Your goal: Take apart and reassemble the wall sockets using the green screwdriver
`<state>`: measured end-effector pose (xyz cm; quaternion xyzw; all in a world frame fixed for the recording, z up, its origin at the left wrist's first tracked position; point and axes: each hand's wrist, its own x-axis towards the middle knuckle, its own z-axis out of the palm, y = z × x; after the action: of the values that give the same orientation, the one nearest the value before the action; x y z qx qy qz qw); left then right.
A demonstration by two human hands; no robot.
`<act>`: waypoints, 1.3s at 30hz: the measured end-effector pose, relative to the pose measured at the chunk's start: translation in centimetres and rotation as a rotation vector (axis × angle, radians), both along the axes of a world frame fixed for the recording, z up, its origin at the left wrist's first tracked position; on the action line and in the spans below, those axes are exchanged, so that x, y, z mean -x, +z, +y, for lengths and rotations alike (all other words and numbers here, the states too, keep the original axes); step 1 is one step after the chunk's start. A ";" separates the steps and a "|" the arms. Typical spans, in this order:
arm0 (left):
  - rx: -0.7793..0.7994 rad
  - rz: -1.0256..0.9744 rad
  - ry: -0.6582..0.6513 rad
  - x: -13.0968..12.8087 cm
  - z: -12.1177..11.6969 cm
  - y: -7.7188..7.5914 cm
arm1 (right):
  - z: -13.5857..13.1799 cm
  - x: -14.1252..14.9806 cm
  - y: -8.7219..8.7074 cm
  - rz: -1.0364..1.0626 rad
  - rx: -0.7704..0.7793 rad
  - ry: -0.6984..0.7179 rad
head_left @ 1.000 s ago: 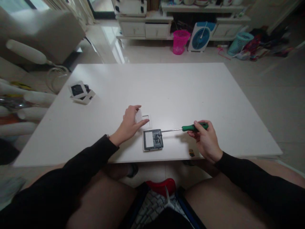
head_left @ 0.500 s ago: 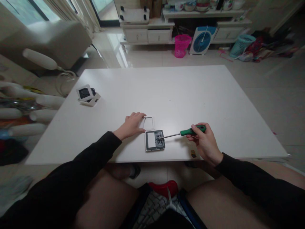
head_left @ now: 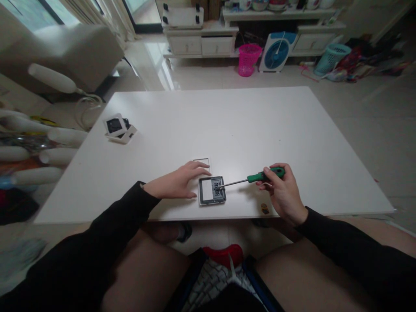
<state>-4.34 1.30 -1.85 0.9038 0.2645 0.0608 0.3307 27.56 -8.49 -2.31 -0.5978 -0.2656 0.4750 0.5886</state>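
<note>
A green-handled screwdriver (head_left: 260, 177) is gripped in my right hand (head_left: 283, 190), its shaft pointing left. Its tip reaches the dark inner part of a square wall-switch plate (head_left: 206, 190) lying near the front edge of the table. The plate has a dark frame and a white panel on its left half. My left hand (head_left: 177, 180) is open just left of the plate, thumb and fingers spread around its upper left corner. A thin white frame (head_left: 209, 164) lies behind the plate, partly covered by the left fingers.
More switch plates and frames (head_left: 120, 128) are piled at the left of the white table (head_left: 227, 125). A small yellow-and-dark sticker (head_left: 264, 209) is by the front edge. Beyond stand a pink basket (head_left: 249, 60) and a blue box fan (head_left: 277, 52).
My left hand has left the white frame and come down toward the left side of the switch plate. My right hand and the screwdriver have hardly moved.
</note>
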 end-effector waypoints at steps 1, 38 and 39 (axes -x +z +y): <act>0.018 -0.002 -0.042 -0.3 -0.6 0.1 | 0.0 0.0 0.1 -0.005 -0.007 -0.001; 0.007 0.031 0.254 -3.7 -4.6 -1.0 | -2.5 2.2 1.0 -0.345 -0.311 0.194; 0.010 0.029 0.259 -3.7 -4.6 -1.0 | -2.5 2.2 1.0 -0.344 -0.313 0.197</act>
<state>-0.64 -3.29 -2.84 0.8612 0.3840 0.0886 0.3209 25.34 -10.99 -1.35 -0.5429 -0.4890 0.3743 0.5710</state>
